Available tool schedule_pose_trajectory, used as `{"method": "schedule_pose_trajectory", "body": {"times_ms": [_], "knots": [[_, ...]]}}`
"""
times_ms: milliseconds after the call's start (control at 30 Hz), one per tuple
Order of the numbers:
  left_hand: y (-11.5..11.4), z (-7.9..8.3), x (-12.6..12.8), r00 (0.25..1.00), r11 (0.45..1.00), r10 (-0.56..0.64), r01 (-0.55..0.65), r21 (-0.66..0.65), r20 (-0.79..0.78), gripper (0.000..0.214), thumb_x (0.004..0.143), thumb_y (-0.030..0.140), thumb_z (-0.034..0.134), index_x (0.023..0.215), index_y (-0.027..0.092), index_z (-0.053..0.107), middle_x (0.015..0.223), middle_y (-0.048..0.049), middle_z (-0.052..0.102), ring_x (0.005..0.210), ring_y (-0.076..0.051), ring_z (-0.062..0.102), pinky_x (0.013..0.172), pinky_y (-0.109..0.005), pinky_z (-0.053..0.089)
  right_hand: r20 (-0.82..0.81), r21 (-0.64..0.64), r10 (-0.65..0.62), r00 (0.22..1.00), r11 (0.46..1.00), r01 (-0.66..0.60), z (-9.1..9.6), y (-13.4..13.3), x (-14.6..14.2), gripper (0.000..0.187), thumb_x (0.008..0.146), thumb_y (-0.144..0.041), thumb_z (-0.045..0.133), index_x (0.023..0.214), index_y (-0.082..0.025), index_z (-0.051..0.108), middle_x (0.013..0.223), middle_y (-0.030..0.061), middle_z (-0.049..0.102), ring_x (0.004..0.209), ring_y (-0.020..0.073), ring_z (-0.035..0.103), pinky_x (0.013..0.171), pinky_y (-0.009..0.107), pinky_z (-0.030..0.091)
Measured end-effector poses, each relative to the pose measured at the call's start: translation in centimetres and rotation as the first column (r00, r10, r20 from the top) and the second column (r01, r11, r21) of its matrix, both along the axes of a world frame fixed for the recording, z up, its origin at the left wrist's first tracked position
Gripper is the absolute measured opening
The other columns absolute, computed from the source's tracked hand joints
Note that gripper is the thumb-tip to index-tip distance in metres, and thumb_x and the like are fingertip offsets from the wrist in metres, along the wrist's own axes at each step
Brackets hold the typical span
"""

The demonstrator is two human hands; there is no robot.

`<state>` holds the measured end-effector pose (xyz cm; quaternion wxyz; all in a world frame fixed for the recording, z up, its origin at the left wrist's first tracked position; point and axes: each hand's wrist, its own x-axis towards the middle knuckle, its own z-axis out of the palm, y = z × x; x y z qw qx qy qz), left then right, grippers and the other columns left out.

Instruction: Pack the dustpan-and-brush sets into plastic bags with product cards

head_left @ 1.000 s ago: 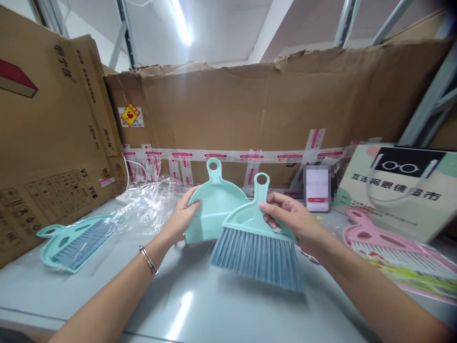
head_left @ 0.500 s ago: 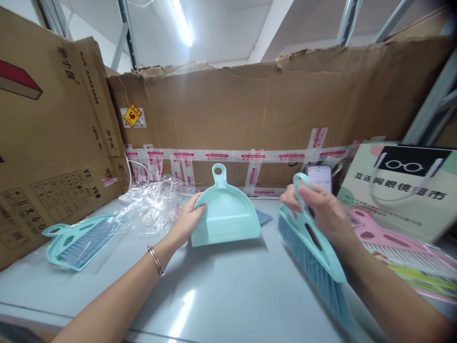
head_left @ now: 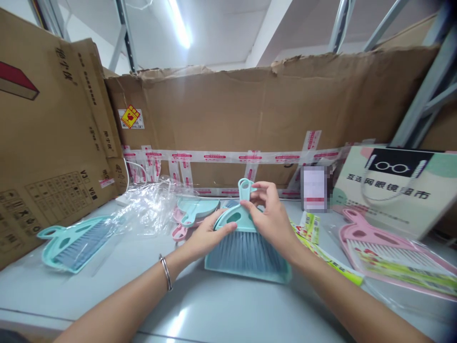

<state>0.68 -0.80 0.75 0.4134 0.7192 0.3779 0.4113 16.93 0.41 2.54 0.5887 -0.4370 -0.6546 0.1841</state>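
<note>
A mint-green hand brush [head_left: 250,250] with grey-blue bristles lies against the front of a mint-green dustpan [head_left: 246,275], their handle ends together at the top. My left hand [head_left: 203,236] grips the dustpan's left side, its thumb across the brush body. Closed around the upper right of the pair, my right hand [head_left: 269,216] has its fingers at the handles and its thumb on the brush. Both pieces are held tilted just above the table. Behind my left hand lie another mint dustpan [head_left: 198,207] and a pink handle [head_left: 179,232], partly covered.
At left lies a bagged mint brush set [head_left: 78,245] beside crumpled clear plastic [head_left: 153,205]. A pink brush set [head_left: 396,252] and yellow-green printed strips [head_left: 312,228] lie at right. Behind stand a cardboard box [head_left: 214,114], a phone-like blurred object [head_left: 316,188] and a paper bag [head_left: 389,200].
My right hand has brought the brush leftward onto the dustpan, turning its bristles downward. The dustpan has shifted right and lower in my left hand. The strips and pieces behind are now uncovered.
</note>
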Motion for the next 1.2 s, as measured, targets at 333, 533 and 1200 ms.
{"method": "schedule_pose_trajectory", "body": {"times_ms": [333, 533, 1200], "knots": [[0.6, -0.8, -0.1, 0.993, 0.993, 0.114, -0.113, 0.041, -0.022, 0.030, 0.082, 0.042, 0.050, 0.102, 0.021, 0.058, 0.098, -0.0028, 0.061, 0.094, -0.020, 0.055, 0.084, -0.032, 0.042, -0.072, -0.377, 0.191, 0.979, 0.904, -0.204, -1.1, 2.0, 1.8, 0.046, 0.062, -0.054, 0.064, 0.089, -0.017, 0.057, 0.073, 0.0040, 0.061, 0.065, 0.0178, 0.056, 0.059, 0.030, 0.045], [0.6, -0.6, 0.0, 0.994, 0.994, 0.088, -0.084, 0.065, -0.067, 0.025, 0.082, 0.040, 0.049, 0.091, 0.019, 0.058, 0.086, -0.0015, 0.060, 0.083, -0.019, 0.055, 0.077, -0.029, 0.042, -0.285, -0.477, 0.232, 0.930, 0.807, -0.348, -0.5, 1.7, 1.8, 0.044, 0.044, -0.051, 0.077, 0.067, -0.015, 0.066, 0.058, 0.0009, 0.062, 0.050, 0.0119, 0.052, 0.048, 0.023, 0.041], [1.7, -0.9, -0.8, 0.978, 0.978, 0.202, -0.199, 0.057, -0.059, 0.030, 0.078, 0.042, 0.052, 0.092, 0.017, 0.065, 0.091, -0.0029, 0.066, 0.090, -0.022, 0.057, 0.080, -0.030, 0.042, -0.177, -0.466, 0.192, 0.965, 0.847, -0.254, -1.3, 2.9, 3.8, 0.051, 0.069, -0.061, 0.055, 0.087, -0.015, 0.068, 0.083, 0.0079, 0.069, 0.079, 0.0204, 0.062, 0.068, 0.030, 0.047]]}}
